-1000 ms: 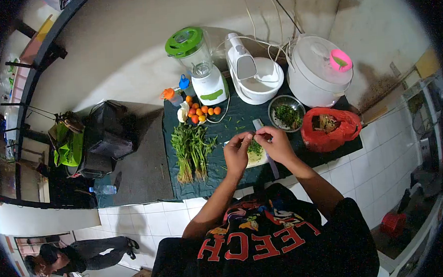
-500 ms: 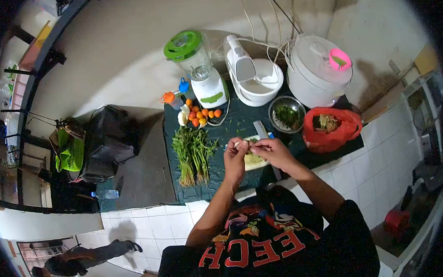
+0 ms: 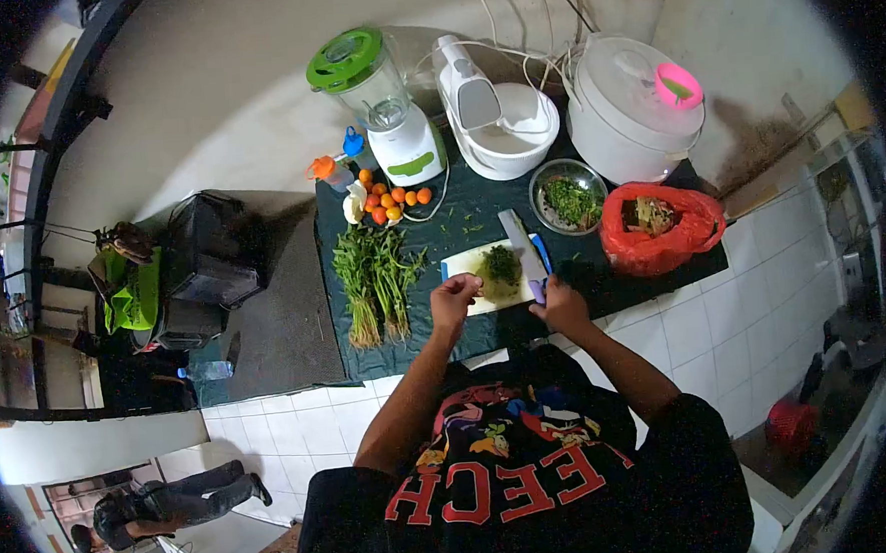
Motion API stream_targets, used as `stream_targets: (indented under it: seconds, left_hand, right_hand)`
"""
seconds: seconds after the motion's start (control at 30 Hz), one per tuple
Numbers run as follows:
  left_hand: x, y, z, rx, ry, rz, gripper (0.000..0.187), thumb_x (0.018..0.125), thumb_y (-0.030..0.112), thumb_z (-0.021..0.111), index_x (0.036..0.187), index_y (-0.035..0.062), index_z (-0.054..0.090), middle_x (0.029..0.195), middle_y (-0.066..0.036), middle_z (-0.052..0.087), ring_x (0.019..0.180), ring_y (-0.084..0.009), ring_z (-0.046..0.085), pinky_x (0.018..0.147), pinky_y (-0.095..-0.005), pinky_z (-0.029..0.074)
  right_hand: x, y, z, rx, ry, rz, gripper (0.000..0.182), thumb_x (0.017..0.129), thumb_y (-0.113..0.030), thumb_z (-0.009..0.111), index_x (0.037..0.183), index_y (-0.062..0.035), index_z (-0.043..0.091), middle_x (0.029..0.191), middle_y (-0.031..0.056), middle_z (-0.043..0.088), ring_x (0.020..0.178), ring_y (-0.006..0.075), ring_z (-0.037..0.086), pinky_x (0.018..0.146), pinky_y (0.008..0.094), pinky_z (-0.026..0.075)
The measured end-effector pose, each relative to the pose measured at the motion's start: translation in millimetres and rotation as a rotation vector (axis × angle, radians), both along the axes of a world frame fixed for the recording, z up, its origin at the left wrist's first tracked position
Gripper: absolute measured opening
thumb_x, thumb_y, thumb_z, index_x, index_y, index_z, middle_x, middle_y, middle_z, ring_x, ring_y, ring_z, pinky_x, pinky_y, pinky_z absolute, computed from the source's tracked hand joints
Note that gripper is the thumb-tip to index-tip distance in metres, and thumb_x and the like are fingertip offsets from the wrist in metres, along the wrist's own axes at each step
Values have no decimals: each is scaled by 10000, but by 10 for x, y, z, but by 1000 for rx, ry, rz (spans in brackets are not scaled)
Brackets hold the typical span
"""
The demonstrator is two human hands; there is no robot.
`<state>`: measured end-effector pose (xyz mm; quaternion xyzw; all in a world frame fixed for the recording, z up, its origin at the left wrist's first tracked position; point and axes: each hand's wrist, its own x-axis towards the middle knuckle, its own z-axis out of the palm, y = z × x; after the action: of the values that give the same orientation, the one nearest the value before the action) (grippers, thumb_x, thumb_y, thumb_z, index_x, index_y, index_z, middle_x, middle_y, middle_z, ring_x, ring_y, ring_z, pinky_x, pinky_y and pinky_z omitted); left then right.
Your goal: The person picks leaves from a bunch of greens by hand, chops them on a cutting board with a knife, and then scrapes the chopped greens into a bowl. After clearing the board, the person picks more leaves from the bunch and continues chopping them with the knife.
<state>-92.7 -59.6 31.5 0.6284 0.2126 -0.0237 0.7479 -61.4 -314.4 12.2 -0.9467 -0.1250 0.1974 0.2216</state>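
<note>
My right hand (image 3: 562, 306) is closed around the purple handle of a knife (image 3: 524, 244). Its broad blade lies along the right side of a white cutting board (image 3: 516, 298). Dark green chopped herbs (image 3: 501, 265) sit in a heap on the board, left of the blade. At the board's left edge is my left hand (image 3: 454, 302), fingers pinched together; whatever they hold is too small to make out. A glass bowl (image 3: 567, 198) with more chopped greens stands beyond the knife tip.
Bundles of leafy greens (image 3: 375, 285) lie to the left, below orange fruits (image 3: 389, 201). Behind stand a blender (image 3: 406, 148), a white stand mixer (image 3: 504, 138) and a lidded bucket (image 3: 627, 117). A red plastic bag (image 3: 652, 251) is at right. Another person (image 3: 175, 506) is at lower left.
My hands were close together over the board. Now they are apart: the right has moved onto the knife handle, while the left stays pinched. The view has shifted slightly.
</note>
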Motion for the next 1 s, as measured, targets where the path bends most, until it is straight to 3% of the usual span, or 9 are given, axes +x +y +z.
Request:
stream_targets:
  seconds: [0.23, 0.33, 0.4, 0.53, 0.63, 0.7, 0.8, 0.9, 1.0]
  left_hand:
    - [-59, 81, -71, 11, 57, -86, 165, 941, 176, 735, 999, 22, 744, 905, -51, 748, 817, -129, 706, 711, -278, 539]
    - [-75, 145, -218, 158, 91, -105, 176, 926, 163, 745, 1020, 15, 749, 932, -77, 762, 826, -144, 719, 705, -283, 541]
    - [5, 269, -488, 501, 38, -91, 186, 905, 140, 753, 1038, 10, 753, 928, -93, 769, 804, -138, 717, 702, -279, 541]
    - [136, 479, -558, 472, 7, 94, 193, 879, 120, 762, 1042, 19, 754, 906, -89, 771, 803, -133, 718, 734, -289, 552]
    - [101, 520, -616, 609, -70, 8, 200, 881, 137, 759, 1037, 12, 748, 908, -101, 771, 808, -146, 724, 750, -302, 558]
    - [86, 399, -532, 675, 6, -28, 211, 887, 156, 749, 1036, 8, 740, 913, -124, 768, 815, -177, 735, 757, -320, 563]
    - [80, 136, -361, 752, 13, -112, 217, 900, 160, 715, 1060, 15, 729, 947, -178, 753, 871, -282, 747, 788, -367, 566]
    - [116, -3, -553, 716, -85, -166, 215, 898, 137, 685, 1072, 17, 723, 972, -178, 745, 911, -342, 728, 817, -400, 562]
    - [176, -66, -606, 852, -210, -177, 188, 875, 91, 659, 1041, 27, 720, 1041, -164, 718, 956, -380, 693, 814, -434, 558]
  right_hand:
    - [-48, 35, -326, 113, -120, -303, 378, 909, -258, 611, 1139, 18, 494, 855, 280, 678, 797, 487, 671, 712, 579, 534]
    - [-135, 10, -71, 156, -18, -335, 473, 942, -305, 597, 1220, 72, 531, 870, 287, 684, 809, 469, 682, 736, 573, 539]
    - [-270, 41, 249, 265, 39, -310, 437, 963, -330, 579, 1164, 56, 547, 879, 288, 686, 809, 471, 681, 730, 575, 536]
    - [-636, 195, 84, 341, 123, -114, 374, 1017, -380, 532, 1036, -7, 559, 853, 266, 685, 776, 475, 672, 698, 594, 521]
    - [-743, 341, -72, 321, 110, -73, 413, 1014, -410, 530, 1003, 1, 563, 823, 288, 664, 791, 498, 651, 707, 583, 497]
    - [-743, 353, -45, 284, 200, -34, 410, 1021, -406, 522, 1002, 0, 572, 861, 294, 668, 828, 499, 654, 735, 585, 500]
    - [-768, 383, -245, 321, 45, -145, 373, 1025, -387, 526, 997, -17, 560, 728, 260, 640, 679, 471, 643, 583, 593, 509]
    - [-728, 333, -275, 220, -74, -196, 404, 1019, -396, 536, 1087, 0, 585, 721, 248, 648, 692, 464, 653, 593, 578, 518]
    - [-704, 277, -155, 228, 118, -239, 373, 1027, -387, 522, 1038, -17, 565, 858, 278, 679, 832, 505, 657, 729, 588, 510]
